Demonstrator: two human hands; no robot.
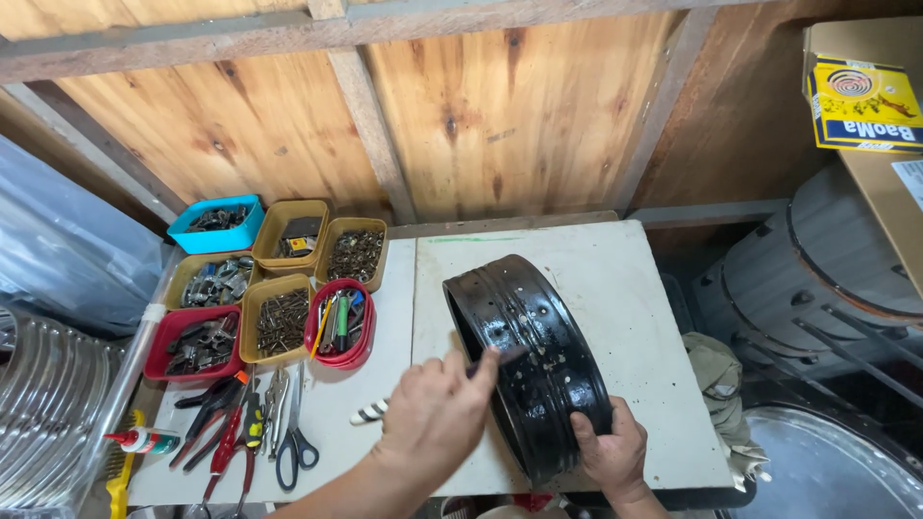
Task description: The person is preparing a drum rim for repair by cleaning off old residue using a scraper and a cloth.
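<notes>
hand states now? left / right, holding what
Left hand: closed on a thin tool, tip against the black wheel rim.
Right hand: gripping the rim's lower edge.

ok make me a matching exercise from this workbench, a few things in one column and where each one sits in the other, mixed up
Things
1. black metal wheel rim
2. small blue plastic tray
3. round red plastic bowl of tools
4. black-handled scissors

Places
A. far left corner of the tray group, by the wooden wall
B. flat on the white table near its front edge, among the pliers
C. tilted on edge, gripped by the right hand
D. right of the tan tray of screws

Pairs: 1-C, 2-A, 3-D, 4-B
</notes>
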